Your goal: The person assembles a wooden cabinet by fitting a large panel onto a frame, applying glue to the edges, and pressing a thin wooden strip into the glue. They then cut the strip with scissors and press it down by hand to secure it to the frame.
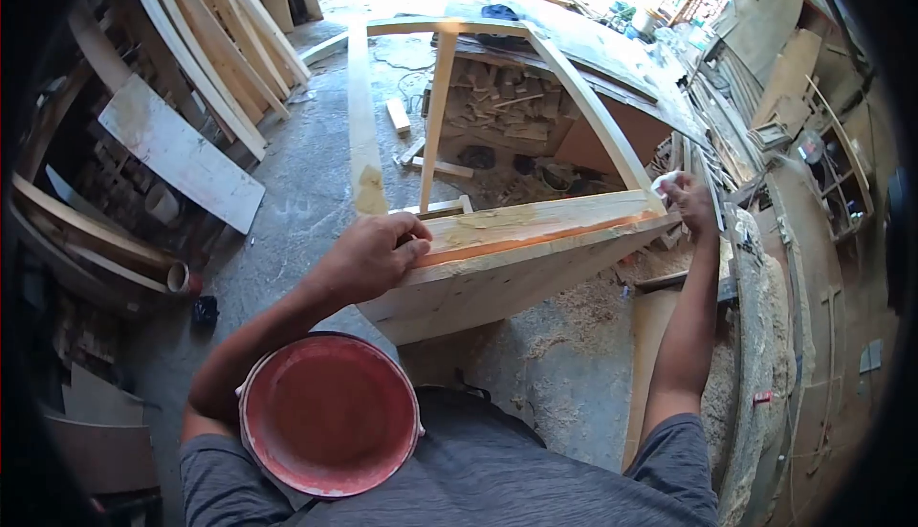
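A wooden frame made of pale bars (585, 97) stands in front of me, and its near side is a wide board (497, 288). Along the board's top edge lies a thin orange strip (535, 238), with smeared yellowish filler on the wood beside it. My left hand (368, 257) is closed at the strip's left end, thumb and fingers pinched together on it. At the board's right corner, my right hand (695, 204) grips a small white thing (666, 181), mostly covered by the fingers. A red bucket (330, 414) sits close by my left forearm, reddish inside.
Long curved boards (206, 39) lean at the left, near a white panel (186, 149). Wood offcuts (502, 97) are piled beneath a worktable (631, 77) behind the frame. Sawdust (593, 312) covers floor at the right, beside stacked timber (798, 269). Loose blocks (398, 116) lie on the floor.
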Available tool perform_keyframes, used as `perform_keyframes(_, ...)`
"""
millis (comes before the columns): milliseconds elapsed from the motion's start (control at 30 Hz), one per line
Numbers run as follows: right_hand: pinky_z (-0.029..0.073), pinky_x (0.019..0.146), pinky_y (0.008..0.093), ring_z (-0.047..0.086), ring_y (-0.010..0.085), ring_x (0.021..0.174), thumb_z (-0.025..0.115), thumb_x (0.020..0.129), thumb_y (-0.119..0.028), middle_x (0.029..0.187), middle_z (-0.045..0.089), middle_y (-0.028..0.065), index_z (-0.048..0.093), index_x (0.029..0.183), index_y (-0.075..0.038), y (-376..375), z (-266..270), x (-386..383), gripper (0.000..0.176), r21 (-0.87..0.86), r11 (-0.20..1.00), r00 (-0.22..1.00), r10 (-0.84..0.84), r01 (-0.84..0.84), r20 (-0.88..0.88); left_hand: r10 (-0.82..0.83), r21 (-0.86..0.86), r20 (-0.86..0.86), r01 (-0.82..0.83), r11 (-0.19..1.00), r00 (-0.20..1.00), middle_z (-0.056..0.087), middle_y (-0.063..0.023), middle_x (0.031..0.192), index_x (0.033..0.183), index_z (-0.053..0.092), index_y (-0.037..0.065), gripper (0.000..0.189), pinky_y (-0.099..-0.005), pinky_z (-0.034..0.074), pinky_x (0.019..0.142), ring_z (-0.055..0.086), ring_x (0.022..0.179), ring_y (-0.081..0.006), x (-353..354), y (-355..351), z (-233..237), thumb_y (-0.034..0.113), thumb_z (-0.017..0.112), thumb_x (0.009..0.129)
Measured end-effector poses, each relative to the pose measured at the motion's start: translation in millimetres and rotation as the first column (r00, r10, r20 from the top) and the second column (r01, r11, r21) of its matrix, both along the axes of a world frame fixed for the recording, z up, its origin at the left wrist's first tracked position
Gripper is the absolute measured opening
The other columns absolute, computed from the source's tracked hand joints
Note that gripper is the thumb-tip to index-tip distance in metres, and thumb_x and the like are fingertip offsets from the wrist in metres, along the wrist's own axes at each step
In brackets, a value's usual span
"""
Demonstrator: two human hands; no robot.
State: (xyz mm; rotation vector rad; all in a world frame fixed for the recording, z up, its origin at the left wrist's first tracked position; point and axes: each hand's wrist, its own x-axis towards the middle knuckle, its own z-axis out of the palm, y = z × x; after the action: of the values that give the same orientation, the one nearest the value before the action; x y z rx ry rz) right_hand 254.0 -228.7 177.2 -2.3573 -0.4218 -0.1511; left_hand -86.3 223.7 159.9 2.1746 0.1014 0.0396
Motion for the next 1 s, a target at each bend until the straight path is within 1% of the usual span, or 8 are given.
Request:
perform_keyframes(100, 0.048, 0.069, 0.0273, 0.061, 0.0116, 0.075, 0.069, 0.099, -0.032, 0.088, 0.070, 0.0061, 0.066, 0.099, -0.003, 26, 21, -41, 0.029, 0.202, 0.978, 0.983, 0.020, -0.057, 0.183, -0.042, 0.019, -0.025, 0.043, 0.999, 0.999, 0.072, -0.0098, 0.082, 0.110, 0.070, -0.002, 0.021, -0.0320, 0.053, 0.070, 0.065, 0.076, -0.0112, -2, 2, 5, 0.015, 0.066, 0.097)
perform_keyframes(133, 0.049, 0.062, 0.0237, 0.064, 0.0104, 0.072, 0.066, 0.101, -0.031, 0.089, 0.069, 0.0079, 0.061, 0.104, -0.003, 26, 26, -50, 0.029, 0.203, 0.979, 0.987, -0.012, -0.021, 0.162, -0.051, -0.008, -0.012, 0.051, 0.999, 0.999, 0.072, -0.0102, 0.084, 0.110, 0.070, -0.003, 0.022, -0.0320, 0.053, 0.070, 0.066, 0.077, -0.0111, -3, 4, 2, 0.015, 0.067, 0.097)
perform_keyframes(200, 0.052, 0.059, 0.0231, 0.068, 0.0114, 0.071, 0.065, 0.102, -0.028, 0.091, 0.068, 0.0092, 0.057, 0.109, -0.002, 72, 44, -115, 0.027, 0.534, 0.845, 0.998, 0.054, -0.039, -0.012, -0.074, -0.061, 0.018, 0.074, 0.995, 0.997, 0.073, -0.0109, 0.087, 0.110, 0.070, -0.003, 0.023, -0.0319, 0.054, 0.071, 0.066, 0.078, -0.0107, -5, 7, -4, 0.015, 0.068, 0.097)
perform_keyframes(300, 0.057, 0.066, 0.0275, 0.071, 0.0160, 0.079, 0.065, 0.102, -0.023, 0.094, 0.069, 0.0102, 0.055, 0.118, 0.000, 110, 41, -180, 0.030, 0.560, 0.805, 0.954, 0.289, -0.198, -0.079, -0.060, -0.061, -0.001, 0.060, 0.996, 0.998, 0.074, -0.0123, 0.092, 0.110, 0.070, -0.004, 0.022, -0.0319, 0.055, 0.075, 0.069, 0.082, -0.0138, -4, 7, -5, 0.013, 0.068, 0.096)
perform_keyframes(500, 0.056, 0.075, 0.0275, 0.066, 0.0117, 0.084, 0.068, 0.099, -0.018, 0.098, 0.069, 0.0089, 0.059, 0.124, 0.004, 174, -1, -260, 0.034, 0.621, 0.729, 0.854, 0.489, -0.288, -0.177, 0.174, 0.219, 0.407, -0.280, 0.935, 0.897, 0.067, -0.0137, 0.102, 0.112, 0.069, -0.002, 0.018, -0.0337, 0.055, 0.078, 0.068, 0.084, -0.0215, 1, 20, -17, 0.008, 0.061, 0.100)
perform_keyframes(600, 0.055, 0.076, 0.0280, 0.065, 0.0110, 0.085, 0.069, 0.099, -0.018, 0.098, 0.069, 0.0082, 0.062, 0.120, 0.004, 189, -16, -272, 0.031, 0.731, 0.636, 0.816, 0.543, -0.245, -0.199, 0.325, 0.122, 0.387, -0.397, 0.909, 0.863, 0.062, -0.0130, 0.104, 0.114, 0.065, -0.002, 0.018, -0.0329, 0.054, 0.076, 0.066, 0.085, -0.0201, -4, 30, -26, 0.009, 0.056, 0.102)
perform_keyframes(767, 0.053, 0.076, 0.0259, 0.063, 0.0095, 0.083, 0.068, 0.099, -0.019, 0.094, 0.069, 0.0068, 0.065, 0.111, 0.004, 197, -23, -258, 0.026, 0.647, 0.693, 0.836, 0.527, -0.318, -0.154, 0.446, -0.495, 0.034, -0.372, 0.785, 0.894, 0.056, -0.0043, 0.099, 0.122, 0.054, 0.001, 0.025, -0.0246, 0.046, 0.062, 0.052, 0.070, -0.0093, -19, 47, -45, 0.022, 0.051, 0.108)
perform_keyframes(1000, 0.051, 0.068, 0.0281, 0.061, 0.0098, 0.075, 0.068, 0.097, -0.022, 0.082, 0.067, 0.0054, 0.066, 0.099, 0.002, 219, -28, -251, 0.024, 0.490, 0.800, 0.893, 0.440, -0.346, -0.088, 0.201, -0.631, -0.321, -0.368, 0.683, 0.925, 0.048, 0.0033, 0.074, 0.129, 0.055, -0.004, 0.050, -0.0244, 0.037, 0.056, 0.041, 0.060, -0.0055, -49, 51, -57, 0.033, 0.070, 0.097)
